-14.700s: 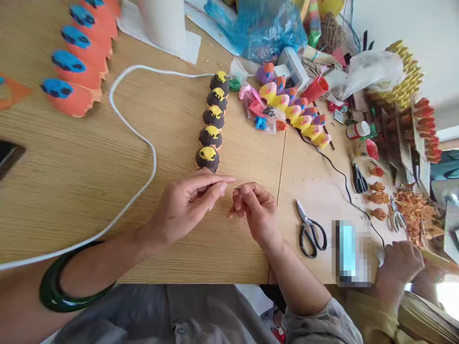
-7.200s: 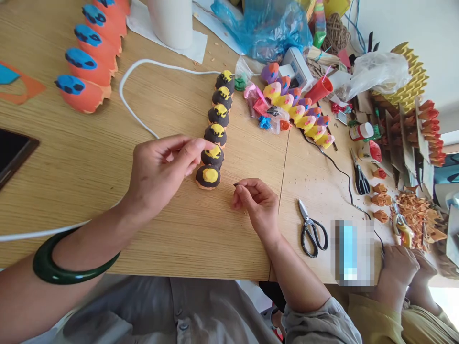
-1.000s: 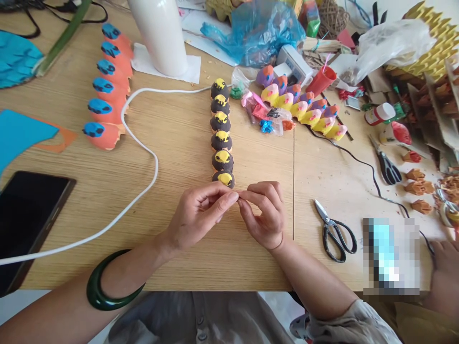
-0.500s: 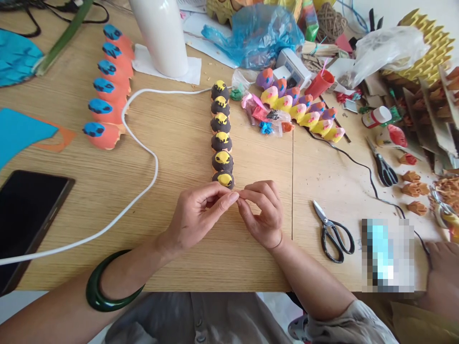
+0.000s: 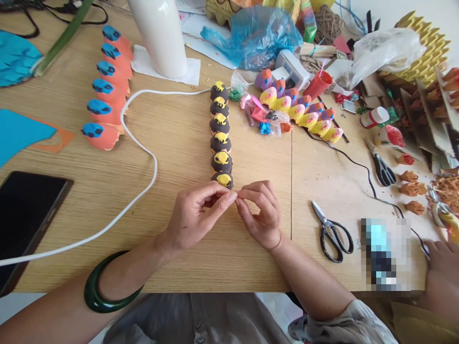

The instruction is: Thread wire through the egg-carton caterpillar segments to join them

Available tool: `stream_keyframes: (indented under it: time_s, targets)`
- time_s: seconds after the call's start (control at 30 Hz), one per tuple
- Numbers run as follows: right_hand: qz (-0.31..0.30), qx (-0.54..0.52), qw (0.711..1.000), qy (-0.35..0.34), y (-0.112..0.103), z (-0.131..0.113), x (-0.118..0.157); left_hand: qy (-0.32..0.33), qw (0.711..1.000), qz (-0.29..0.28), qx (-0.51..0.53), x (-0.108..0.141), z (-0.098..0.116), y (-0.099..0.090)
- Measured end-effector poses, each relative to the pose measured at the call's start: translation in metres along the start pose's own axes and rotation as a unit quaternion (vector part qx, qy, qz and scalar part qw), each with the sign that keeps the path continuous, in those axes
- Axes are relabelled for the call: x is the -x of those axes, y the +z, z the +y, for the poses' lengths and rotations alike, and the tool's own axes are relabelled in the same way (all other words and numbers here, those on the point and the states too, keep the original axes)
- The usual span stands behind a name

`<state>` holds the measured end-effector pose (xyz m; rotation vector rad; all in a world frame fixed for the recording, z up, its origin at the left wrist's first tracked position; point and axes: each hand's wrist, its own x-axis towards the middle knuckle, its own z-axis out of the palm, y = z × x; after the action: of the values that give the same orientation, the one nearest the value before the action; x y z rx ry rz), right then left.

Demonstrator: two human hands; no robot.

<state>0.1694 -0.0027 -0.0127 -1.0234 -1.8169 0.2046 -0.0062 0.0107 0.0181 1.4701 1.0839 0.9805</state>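
Note:
Thumb and fingers of my left hand (image 5: pixel 197 215) are pinched together, close to the pinched fingertips of my right hand (image 5: pixel 261 212). Whatever lies between the fingertips is too small or too hidden to name. Just beyond my hands runs a strip of egg-carton cups (image 5: pixel 220 143), covered in black with yellow tops and small black marks; its near end is by my left fingers. An orange strip of cups with blue tops (image 5: pixel 109 91) lies farther left. To the right are yellow-and-pink cups (image 5: pixel 297 112) and purple-and-orange cups (image 5: pixel 291 93).
A white cable (image 5: pixel 154 162) curves across the table, past a phone (image 5: pixel 28 220). Black-handled scissors (image 5: pixel 333 234) lie right of my hands, another pair (image 5: pixel 382 165) beyond. A white cylinder (image 5: pixel 161 38), blue plastic bag (image 5: pixel 265 36) and red cup (image 5: pixel 317 85) stand behind. Another person's hand (image 5: pixel 442 267) is at right.
My hands hold nearly the same pinched pose. The whole view has shifted very slightly, and the cups stay in place.

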Motion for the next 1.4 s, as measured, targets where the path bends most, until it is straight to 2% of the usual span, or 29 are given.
stream_keyframes:
  time_s: [0.23, 0.47, 0.77, 1.0, 1.2, 1.4]
  targets:
    - [-0.010, -0.014, 1.000, 0.009, -0.0003, -0.0027, -0.0014, 0.042, 0.998, 0.010, -0.049, -0.0008, 0.0001, 0.0003]
    - [-0.005, -0.009, 1.000, 0.010, 0.0003, -0.0012, -0.0003, -0.013, 1.000, -0.008, 0.002, -0.0007, 0.0001, 0.0002]
    - [-0.010, -0.017, 1.000, 0.000, 0.0002, -0.0025, -0.0026, 0.030, 0.999, 0.018, -0.019, -0.0009, 0.0008, 0.0004]
    - [-0.019, -0.022, 0.999, 0.017, -0.0004, -0.0029, -0.0017, 0.032, 0.999, 0.029, -0.031, -0.0006, -0.0013, 0.0004]
    - [-0.010, -0.031, 0.999, 0.012, -0.0003, -0.0037, -0.0025, 0.022, 1.000, 0.017, 0.005, -0.0015, -0.0002, 0.0003]
    - [-0.006, -0.046, 0.999, 0.019, -0.0004, -0.0033, -0.0027, 0.045, 0.998, 0.028, -0.033, -0.0014, -0.0017, -0.0002]
